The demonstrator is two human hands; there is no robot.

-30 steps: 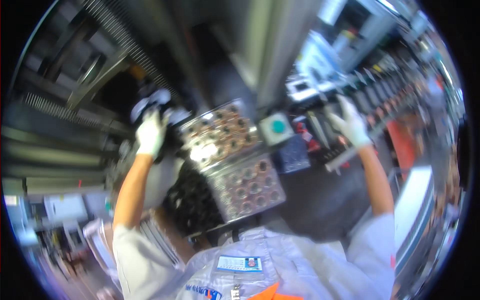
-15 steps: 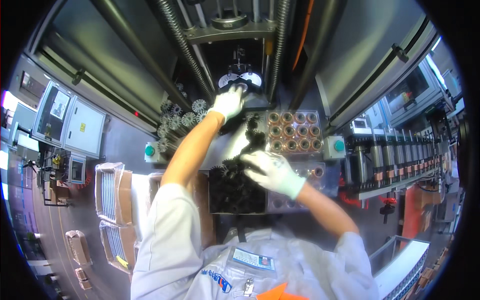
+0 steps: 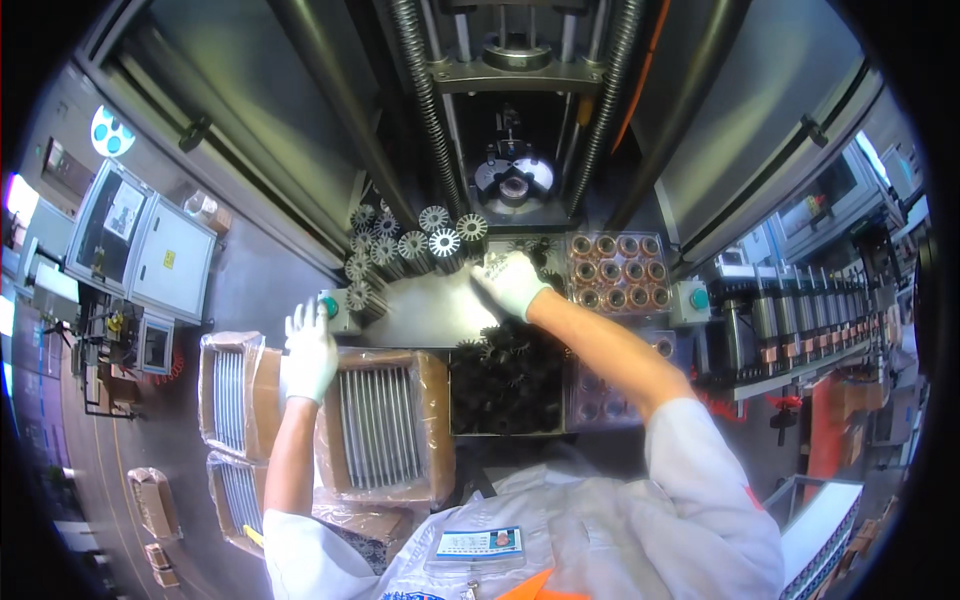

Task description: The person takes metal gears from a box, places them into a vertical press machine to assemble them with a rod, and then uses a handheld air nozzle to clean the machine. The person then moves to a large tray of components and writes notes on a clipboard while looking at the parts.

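Observation:
My left hand point(image 3: 311, 360), in a white glove, has its fingers spread beside a green push button point(image 3: 331, 307). Whether it touches the button is unclear. My right hand point(image 3: 512, 284), gloved too, is low over the bare metal table with its fingers curled; whatever they hold is hidden. Just left of and beyond it stand several toothed metal cores point(image 3: 444, 242) on end. Black toothed parts point(image 3: 505, 390) fill a bin nearer to me, and more lie along the right hand's far side. At the press, a round fixture point(image 3: 514, 187) sits between two bright plates.
A clear tray point(image 3: 595, 258) of copper-coloured rings lies at the right, with another partly under my right forearm. A second green button point(image 3: 699, 299) is beyond it. Cardboard boxes point(image 3: 437, 430) with metal rods stand at the left. Press columns point(image 3: 425, 110) rise ahead.
My left hand has left the press fixture and swung left to the green button. The right hand has moved from the black parts' bin forward onto the metal table. The view has shifted.

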